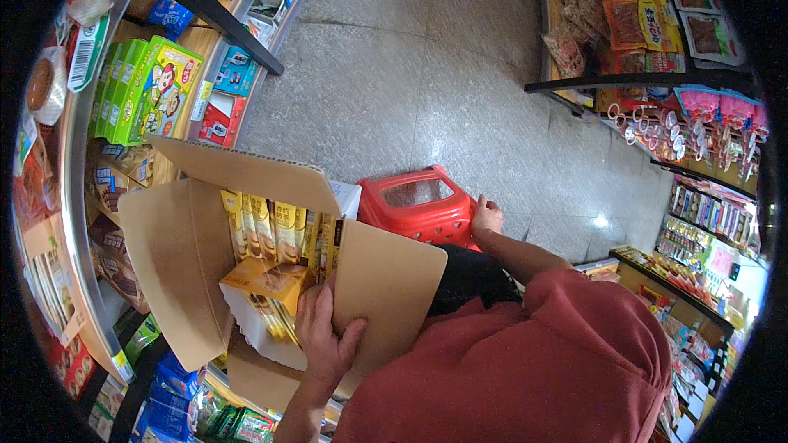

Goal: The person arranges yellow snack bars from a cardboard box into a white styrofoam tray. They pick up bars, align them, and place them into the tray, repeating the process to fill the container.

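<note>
Your box is likely stiff, weighty; hold its sides, not flaps; I can't tell whether your left hand on it, or right hand by the stool, grips

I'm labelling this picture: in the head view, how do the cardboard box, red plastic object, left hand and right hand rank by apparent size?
1. Cardboard box
2. Red plastic object
3. Left hand
4. Right hand, probably only because it's farther away
</note>
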{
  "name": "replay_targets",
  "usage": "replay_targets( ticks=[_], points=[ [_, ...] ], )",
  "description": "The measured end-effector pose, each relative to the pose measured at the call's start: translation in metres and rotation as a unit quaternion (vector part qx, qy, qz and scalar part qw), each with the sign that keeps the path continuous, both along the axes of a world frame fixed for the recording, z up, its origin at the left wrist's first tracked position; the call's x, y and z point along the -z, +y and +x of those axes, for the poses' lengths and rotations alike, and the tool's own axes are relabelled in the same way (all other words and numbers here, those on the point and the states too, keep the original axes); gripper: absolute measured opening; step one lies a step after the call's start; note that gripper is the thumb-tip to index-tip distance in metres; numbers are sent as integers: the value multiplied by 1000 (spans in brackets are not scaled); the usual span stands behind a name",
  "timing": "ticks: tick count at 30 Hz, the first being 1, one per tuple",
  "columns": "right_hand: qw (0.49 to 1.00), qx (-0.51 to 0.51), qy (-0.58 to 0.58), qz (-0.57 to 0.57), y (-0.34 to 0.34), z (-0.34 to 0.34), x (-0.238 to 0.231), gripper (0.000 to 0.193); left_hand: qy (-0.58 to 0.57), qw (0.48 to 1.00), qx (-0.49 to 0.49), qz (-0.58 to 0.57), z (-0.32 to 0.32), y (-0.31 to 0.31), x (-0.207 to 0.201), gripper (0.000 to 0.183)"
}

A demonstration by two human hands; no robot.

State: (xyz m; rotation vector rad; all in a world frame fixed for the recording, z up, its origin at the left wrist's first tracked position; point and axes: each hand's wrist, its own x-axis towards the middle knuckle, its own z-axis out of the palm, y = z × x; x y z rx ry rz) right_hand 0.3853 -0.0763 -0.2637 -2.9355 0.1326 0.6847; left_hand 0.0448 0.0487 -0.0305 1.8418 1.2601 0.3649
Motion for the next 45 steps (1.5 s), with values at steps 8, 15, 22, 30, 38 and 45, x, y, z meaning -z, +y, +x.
replay_targets(
  ticks=[8,15,22,30,38,45],
  points=[
    [999,31,-33,19,0,-4,1,49,70,991,91,-66,-25,19,-27,75],
    [999,24,-41,-14,3,-1,5,45,43,967,132,-212,-51,21,-56,74],
    [971,-124,171,-116,-17,29,33,72,62,946,219,-231,-54,23,-75,69],
    [919,-317,230,-42,-21,83,14,50,41,945,231,-227,-59,29,-71,69],
    [824,-490,235,-159,89,5,-18,61,26,947,229,-222,-61,37,-70,69],
    [740,-585,262,-204,115,-88,30,66,2,954,207,-219,-70,46,-64,68]
  ],
)
